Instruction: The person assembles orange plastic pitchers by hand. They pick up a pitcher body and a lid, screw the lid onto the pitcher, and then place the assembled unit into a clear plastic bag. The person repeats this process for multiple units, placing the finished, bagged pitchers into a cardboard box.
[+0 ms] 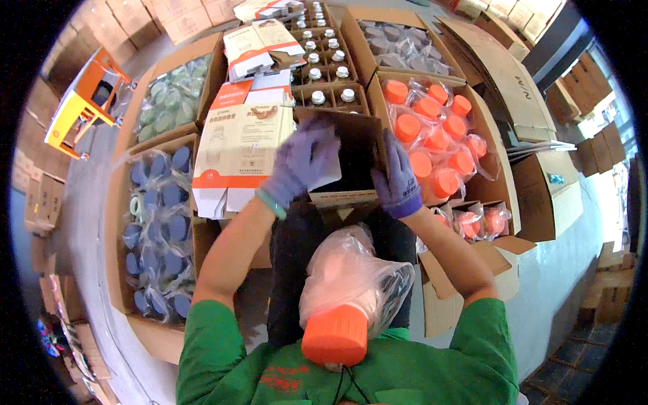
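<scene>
Bagged orange-capped bottle (344, 297) rests tucked against the person's chest while, just beyond it, the left hand (300, 162) and right hand (398, 177) each grip the small brown carton (354, 152), best held square; farther off lie orange caps (435, 128).

left hand (302, 162): purple glove, fingers curled, forearm bare, reaching forward | right hand (397, 181): purple glove, fingers extended upward, gripping, forearm bare | both elbows bent, green sleeves
</scene>
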`<state>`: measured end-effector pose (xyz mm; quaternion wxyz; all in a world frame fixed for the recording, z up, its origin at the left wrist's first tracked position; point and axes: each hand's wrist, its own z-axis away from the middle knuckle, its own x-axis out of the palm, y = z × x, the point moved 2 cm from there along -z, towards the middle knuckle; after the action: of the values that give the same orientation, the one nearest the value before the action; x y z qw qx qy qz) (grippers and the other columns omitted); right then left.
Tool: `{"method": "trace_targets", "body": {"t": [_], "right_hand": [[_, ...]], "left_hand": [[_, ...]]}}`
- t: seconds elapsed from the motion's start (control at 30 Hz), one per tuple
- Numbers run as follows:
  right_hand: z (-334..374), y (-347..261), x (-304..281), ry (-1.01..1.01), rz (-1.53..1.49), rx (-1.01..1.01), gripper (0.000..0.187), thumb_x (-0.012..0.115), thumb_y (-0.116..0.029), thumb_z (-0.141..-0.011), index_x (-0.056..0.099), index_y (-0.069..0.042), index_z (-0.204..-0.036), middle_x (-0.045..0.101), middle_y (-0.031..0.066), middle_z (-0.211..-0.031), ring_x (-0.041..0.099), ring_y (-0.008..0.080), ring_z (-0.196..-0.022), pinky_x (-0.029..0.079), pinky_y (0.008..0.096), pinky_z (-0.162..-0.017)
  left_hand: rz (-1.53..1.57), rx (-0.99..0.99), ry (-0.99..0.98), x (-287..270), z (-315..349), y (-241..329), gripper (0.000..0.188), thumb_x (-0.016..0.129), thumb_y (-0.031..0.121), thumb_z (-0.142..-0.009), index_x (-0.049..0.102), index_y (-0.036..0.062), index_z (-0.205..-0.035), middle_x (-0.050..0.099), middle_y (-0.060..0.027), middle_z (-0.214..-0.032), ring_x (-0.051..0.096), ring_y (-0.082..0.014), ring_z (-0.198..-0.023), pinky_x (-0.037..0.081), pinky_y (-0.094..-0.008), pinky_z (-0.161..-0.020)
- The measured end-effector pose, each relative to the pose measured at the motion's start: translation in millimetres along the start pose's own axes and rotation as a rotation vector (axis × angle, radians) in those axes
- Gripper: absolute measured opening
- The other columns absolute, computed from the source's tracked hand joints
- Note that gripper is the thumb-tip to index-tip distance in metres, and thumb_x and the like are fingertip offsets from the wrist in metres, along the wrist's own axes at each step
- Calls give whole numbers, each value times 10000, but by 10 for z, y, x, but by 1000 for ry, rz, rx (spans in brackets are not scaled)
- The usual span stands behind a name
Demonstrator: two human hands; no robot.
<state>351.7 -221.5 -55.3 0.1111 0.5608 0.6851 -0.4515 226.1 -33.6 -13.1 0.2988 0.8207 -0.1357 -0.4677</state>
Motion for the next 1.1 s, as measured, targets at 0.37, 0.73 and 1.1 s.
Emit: {"method": "trace_targets", "body": {"t": [0.37, 0.73, 1.1], "right_hand": [[182, -36, -40, -32, -67, -102, 829, 753, -413, -721, 420, -2, -1359, 316, 272, -1466, 321, 456, -1347, 281, 498, -1103], [-108, -382, -194, 73, 134, -314, 505, 518, 2, -723, 568, -29, -1225, 559, 178, -1276, 551, 408, -1130, 450, 456, -992], [102, -368, -216, 56, 207, -351, 463, 559, -53, -703, 611, -21, -1162, 590, 175, -1235, 580, 382, -1105, 463, 441, -982]], "left_hand": [[-80, 63, -245, 265, -352, -292, 1136, 746, 530, -714, 93, 54, -1512, 277, -287, -1473, 337, -419, -1348, 338, -407, -1098], [1257, -657, 112, 461, -527, -346, 1188, 754, 119, -769, -187, 181, -1492, 458, -167, -1327, 517, -280, -1129, 490, -349, -932], [-119, -381, 343, 269, -898, -214, 899, 882, 474, -575, 511, -16, -1232, 590, -138, -1173, 572, -243, -1091, 489, -334, -918]]}}
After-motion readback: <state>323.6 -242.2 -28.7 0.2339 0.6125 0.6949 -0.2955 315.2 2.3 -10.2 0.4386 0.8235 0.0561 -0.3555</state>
